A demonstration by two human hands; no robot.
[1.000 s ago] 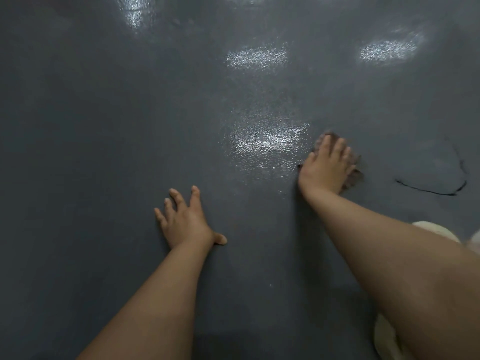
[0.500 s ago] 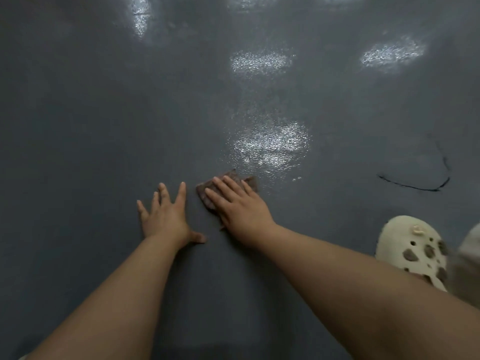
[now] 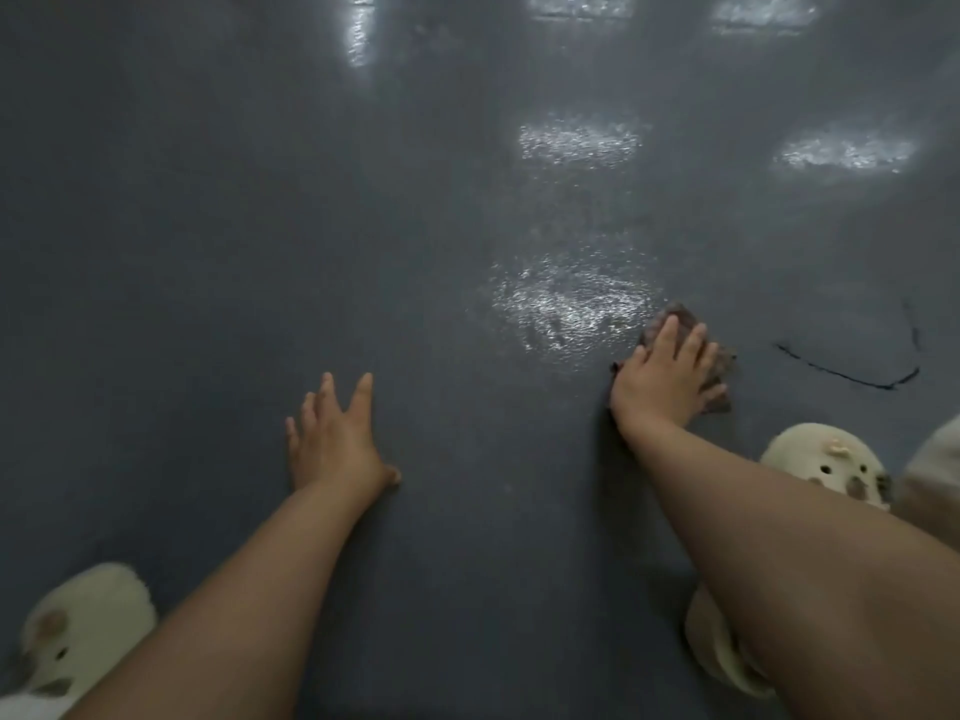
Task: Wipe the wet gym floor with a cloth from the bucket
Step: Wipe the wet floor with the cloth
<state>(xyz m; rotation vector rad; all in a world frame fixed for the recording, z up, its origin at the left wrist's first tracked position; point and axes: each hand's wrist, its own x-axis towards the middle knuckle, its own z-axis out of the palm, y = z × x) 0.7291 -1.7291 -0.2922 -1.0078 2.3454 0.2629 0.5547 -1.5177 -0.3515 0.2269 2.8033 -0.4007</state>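
Note:
My right hand [image 3: 662, 379] presses flat, fingers straight, on a small brown cloth [image 3: 719, 376] lying on the dark grey gym floor [image 3: 208, 252]. Most of the cloth is hidden under the palm; its edges show past the fingertips and at the right. Just left of the cloth a wet patch [image 3: 569, 304] glistens. My left hand [image 3: 337, 439] rests flat on the floor with fingers spread, well left of the cloth and holding nothing. No bucket is in view.
A cream clog [image 3: 826, 462] sits right of my right wrist, and another cream clog [image 3: 78, 631] shows at the bottom left. A thin black curved mark [image 3: 852, 376] lies on the floor right of the cloth. Light reflections [image 3: 579, 142] shine farther ahead.
My right hand slid the cloth from beside my left hand out to the right, past the wet patch. The left hand stayed planted on the floor.

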